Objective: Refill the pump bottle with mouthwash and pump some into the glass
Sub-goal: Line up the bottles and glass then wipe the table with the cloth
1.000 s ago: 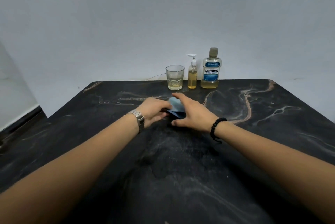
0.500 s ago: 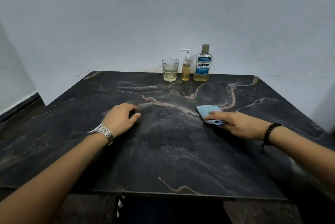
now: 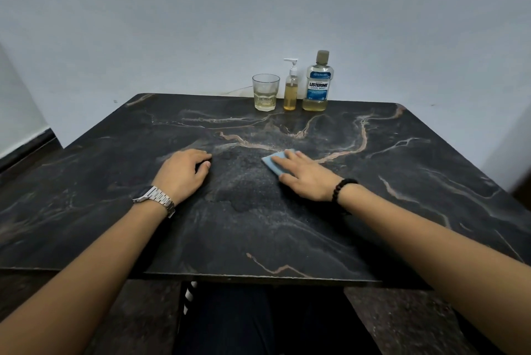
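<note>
Pressing flat on cloth [image 3: 275, 163], R hand [image 3: 309, 179] has fingers straight; L hand [image 3: 184, 173] loosely curled, holding nothing, on table [image 3: 402, 182].

bare table [image 3: 287, 225] between hands and far-edge glass [image 3: 265, 92], pump bottle [image 3: 290, 89], mouthwash bottle [image 3: 318, 83]

Dim, cool, even light; soft shadows under each forearm on the bench [image 3: 258, 225]. Wide-angle bending stretches the edges. Focus is fairly sharp, corners slightly smeared.
</note>
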